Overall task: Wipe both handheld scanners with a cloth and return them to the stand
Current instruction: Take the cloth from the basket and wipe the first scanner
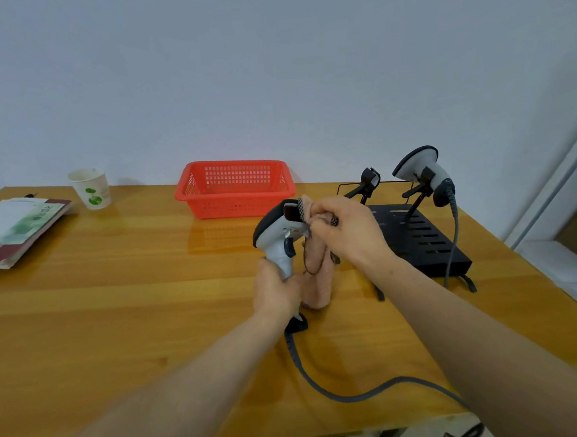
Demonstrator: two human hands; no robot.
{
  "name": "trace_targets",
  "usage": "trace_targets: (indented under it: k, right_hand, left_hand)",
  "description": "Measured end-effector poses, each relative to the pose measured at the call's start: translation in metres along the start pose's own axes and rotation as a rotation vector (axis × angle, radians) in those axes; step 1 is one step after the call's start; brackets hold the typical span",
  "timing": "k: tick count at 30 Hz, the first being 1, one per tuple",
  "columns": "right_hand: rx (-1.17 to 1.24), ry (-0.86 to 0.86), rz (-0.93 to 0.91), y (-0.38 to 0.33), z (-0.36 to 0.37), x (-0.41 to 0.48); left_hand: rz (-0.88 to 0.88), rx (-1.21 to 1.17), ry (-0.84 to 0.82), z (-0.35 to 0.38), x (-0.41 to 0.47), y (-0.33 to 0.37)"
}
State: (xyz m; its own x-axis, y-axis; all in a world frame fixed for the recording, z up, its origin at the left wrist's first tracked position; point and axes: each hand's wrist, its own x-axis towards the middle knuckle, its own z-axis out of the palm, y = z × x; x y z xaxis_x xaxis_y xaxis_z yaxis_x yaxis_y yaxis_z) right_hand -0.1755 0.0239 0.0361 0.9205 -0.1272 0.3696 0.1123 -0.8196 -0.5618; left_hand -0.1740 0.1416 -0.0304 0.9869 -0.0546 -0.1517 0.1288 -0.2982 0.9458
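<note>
At the far left of the wooden surface (pixel 117 313), one small stack of booklets (pixel 17 228) is lying flat, and one paper cup (pixel 91 188) with a green print is standing upright just beyond it. Further right, near the wall, one red basket (pixel 234 188) is sitting with its open top up.

Right of the middle, the person's left hand (pixel 276 286) is gripping the handle of the first scanner (pixel 278 232), fingers curled round it, and is holding it upright above the surface with its head pointing toward the right hand. One grey cable (pixel 359 396) is trailing from the bottom of that handle, curving across the surface and off the near edge. One pinkish cloth (pixel 317 270) is hanging just beside the handle, its lower end reaching the surface. The right hand (pixel 345 231) is pinching the upper part of the cloth and pressing it against the scanner's front window.

Past the hands, one black stand (pixel 417 241) is resting on the surface, and it is carrying two clips. The left clip (pixel 369 179) is standing bare. The right clip is holding the second scanner (pixel 419 169), head up, and its own grey cable (pixel 452 242) is dangling down past the stand's right side. So two scanners are showing: one in the hands, one on the stand.
</note>
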Motion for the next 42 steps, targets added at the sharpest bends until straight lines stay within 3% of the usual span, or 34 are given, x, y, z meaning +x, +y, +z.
trace_targets:
  k: [3, 8, 14, 20, 25, 31, 33, 37, 42]
  right_hand:
    - [0.209, 0.066, 0.061, 0.001, -0.005, 0.004]
    - [-0.081, 0.108, 0.005, 0.005, -0.002, 0.001]
    - [0.370, 0.015, 0.143, -0.007, -0.003, -0.001]
    - [0.567, -0.092, 0.141, -0.006, 0.005, -0.006]
    - [0.167, -0.121, -0.114, 0.000, 0.004, -0.002]
    - [-0.249, -0.172, -0.115, 0.012, -0.009, 0.010]
    - [-0.202, -0.144, -0.123, 0.013, -0.010, 0.011]
    - [0.215, -0.077, -0.103, -0.003, -0.005, 0.009]
    - [-0.014, -0.081, -0.195, 0.004, -0.005, 0.012]
  left_hand:
    - [0.035, -0.020, -0.033, 0.001, 0.002, 0.006]
    - [0.029, 0.048, -0.003, 0.003, 0.005, 0.009]
    - [0.067, 0.144, 0.004, 0.005, 0.010, -0.001]
    - [0.056, 0.224, 0.029, 0.006, 0.009, -0.004]
    - [0.020, 0.150, 0.006, 0.002, 0.012, -0.002]
    - [0.050, 0.090, -0.044, -0.001, 0.009, 0.003]
    - [0.066, 0.098, -0.046, -0.001, 0.009, 0.004]
    - [0.069, 0.102, -0.029, 0.000, 0.011, 0.003]
    - [0.024, 0.001, -0.003, -0.002, 0.010, 0.003]
